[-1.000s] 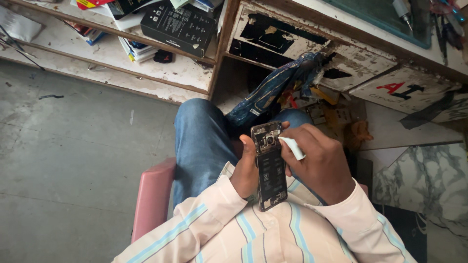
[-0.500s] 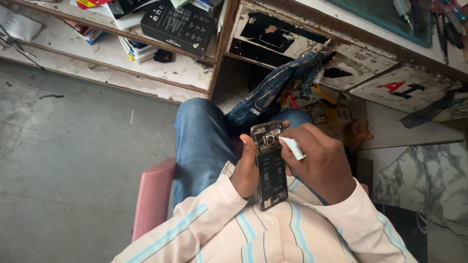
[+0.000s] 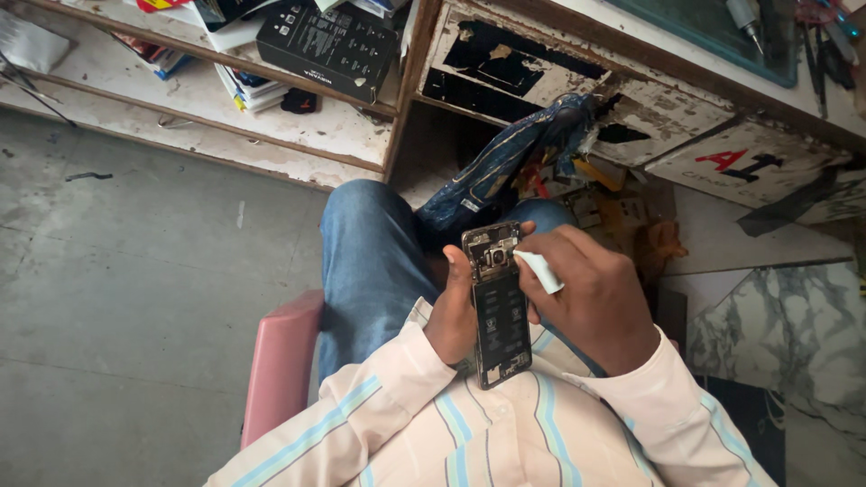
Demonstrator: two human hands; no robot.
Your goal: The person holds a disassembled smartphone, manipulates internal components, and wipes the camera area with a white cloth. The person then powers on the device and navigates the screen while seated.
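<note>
Black opened phone (image 3: pixel 499 307) in left hand (image 3: pixel 454 311), right hand (image 3: pixel 591 302) alongside.

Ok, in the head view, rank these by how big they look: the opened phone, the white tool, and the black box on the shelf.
1. black box, though it sits farther from the camera
2. opened phone, nearly as large but nearer, so this ranking is unsure
3. white tool, in the right hand, clearly smallest

I'm looking straight down at the lap: the opened phone (image 3: pixel 499 307) is sitting between both hands, left hand (image 3: pixel 454 311) cupping it from the left, right hand (image 3: pixel 591 302) pressing in from the right with a small tool (image 3: pixel 539 271) touching its top end. Knees are pointing toward the drawers (image 3: pixel 577 77) ahead, shelf (image 3: pixel 225 108) with a box (image 3: pixel 329 41) lying ahead-left, stool (image 3: pixel 280 365) underneath.
</note>
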